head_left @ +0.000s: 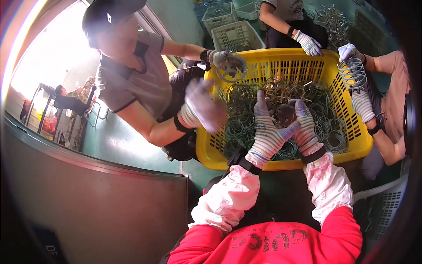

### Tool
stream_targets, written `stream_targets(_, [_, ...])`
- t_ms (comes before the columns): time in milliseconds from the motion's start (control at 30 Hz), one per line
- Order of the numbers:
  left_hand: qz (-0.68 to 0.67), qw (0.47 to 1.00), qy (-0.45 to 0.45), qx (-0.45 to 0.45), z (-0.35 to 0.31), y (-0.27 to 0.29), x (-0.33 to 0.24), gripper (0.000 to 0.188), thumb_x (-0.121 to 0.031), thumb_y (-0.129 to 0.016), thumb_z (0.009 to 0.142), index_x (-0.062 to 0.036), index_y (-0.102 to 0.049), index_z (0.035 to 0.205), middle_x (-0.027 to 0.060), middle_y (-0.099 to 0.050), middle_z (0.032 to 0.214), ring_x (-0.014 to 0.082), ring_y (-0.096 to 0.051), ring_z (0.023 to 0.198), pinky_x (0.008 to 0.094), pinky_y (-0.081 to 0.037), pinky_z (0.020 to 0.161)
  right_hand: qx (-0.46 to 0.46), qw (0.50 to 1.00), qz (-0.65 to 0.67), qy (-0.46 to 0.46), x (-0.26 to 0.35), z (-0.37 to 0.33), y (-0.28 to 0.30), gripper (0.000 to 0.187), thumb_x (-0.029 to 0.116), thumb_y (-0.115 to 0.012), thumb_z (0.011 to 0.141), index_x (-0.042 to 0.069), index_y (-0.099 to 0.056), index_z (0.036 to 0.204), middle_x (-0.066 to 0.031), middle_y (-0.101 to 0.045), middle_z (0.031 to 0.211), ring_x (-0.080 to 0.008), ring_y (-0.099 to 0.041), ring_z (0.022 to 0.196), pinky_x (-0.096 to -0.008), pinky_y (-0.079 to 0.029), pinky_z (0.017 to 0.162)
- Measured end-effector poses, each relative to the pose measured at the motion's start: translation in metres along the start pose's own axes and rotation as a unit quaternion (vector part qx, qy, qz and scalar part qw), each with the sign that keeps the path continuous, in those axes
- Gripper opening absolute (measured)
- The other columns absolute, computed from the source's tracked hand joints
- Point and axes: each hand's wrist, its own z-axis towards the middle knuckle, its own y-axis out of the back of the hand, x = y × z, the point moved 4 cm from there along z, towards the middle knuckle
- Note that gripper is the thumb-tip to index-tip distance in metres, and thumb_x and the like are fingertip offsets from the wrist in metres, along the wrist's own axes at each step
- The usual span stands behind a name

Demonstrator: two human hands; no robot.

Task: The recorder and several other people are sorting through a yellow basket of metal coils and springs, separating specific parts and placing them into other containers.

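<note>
A yellow plastic basket (pixel 281 165) in front of me holds many greenish wire rings (pixel 239 121) and a heap of brownish metal pieces (pixel 281 90). Over its middle is my left hand (pixel 269 134), in a striped glove, its fingers stretched upward and thumb out to the right. Close beside it, my right hand (pixel 305 130) has its fingers bent inward. A dark brown patch shows by those fingertips; whether it is a held piece or soiled glove cannot be made out. Wire rings lie beneath both hands.
At the left a co-worker's gloved hand (pixel 202 105) blurs over the rim; their other holds a wire coil (pixel 231 67). On the right, another person holds a wire coil (pixel 352 74). A third person's glove (pixel 308 42) touches the far rim. White crates (pixel 237 35) stand behind.
</note>
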Motion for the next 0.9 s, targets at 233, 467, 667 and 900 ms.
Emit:
stream_targets(233, [0.073,0.997,0.010,0.017,0.005,0.007,0.003,0.142,-0.046,-0.096,0.059,0.0022,-0.008,0.158,0.0194,-0.035,0.142,0.0295,-0.041,0.132,0.0390,-0.038,0.111,-0.041,0.997,-0.059,0.040,0.003,-0.006,-0.005,0.034,0.041,-0.056,0.103,0.009,-0.063,0.113,-0.0146,-0.072,0.103,-0.0248,-0.071,0.083,-0.0407,-0.060,0.072])
stream_targets(467, [-0.234,0.957,0.169,-0.004,-0.002,-0.011,0.014,0.124,-0.042,-0.087,0.077,-0.0048,-0.003,0.160,0.0171,-0.037,0.141,0.0288,-0.050,0.122,0.0375,-0.046,0.103,-0.093,0.988,-0.102,0.068,0.005,-0.008,-0.008,0.034,0.037,-0.052,0.105,0.010,-0.059,0.124,-0.0121,-0.071,0.109,-0.0223,-0.070,0.086,-0.0355,-0.059,0.076])
stream_targets(667, [-0.340,0.913,0.221,-0.036,-0.014,-0.017,0.020,0.126,-0.040,-0.086,0.079,-0.0103,0.004,0.161,0.0144,-0.037,0.144,0.0271,-0.044,0.130,0.0405,-0.042,0.107,-0.087,0.991,-0.065,0.084,0.005,-0.014,-0.015,0.034,0.038,-0.051,0.106,0.011,-0.056,0.125,-0.0120,-0.070,0.114,-0.0241,-0.070,0.097,-0.0365,-0.058,0.084])
stream_targets(900, [-0.269,0.946,0.166,-0.072,-0.007,-0.016,0.009,0.120,-0.031,-0.088,0.078,-0.0065,-0.005,0.161,0.0173,-0.034,0.152,0.0282,-0.031,0.140,0.0389,-0.031,0.115,-0.061,0.989,-0.101,0.083,0.008,-0.008,-0.012,0.042,0.040,-0.058,0.102,0.006,-0.059,0.127,-0.0118,-0.069,0.116,-0.0205,-0.068,0.103,-0.0338,-0.056,0.088])
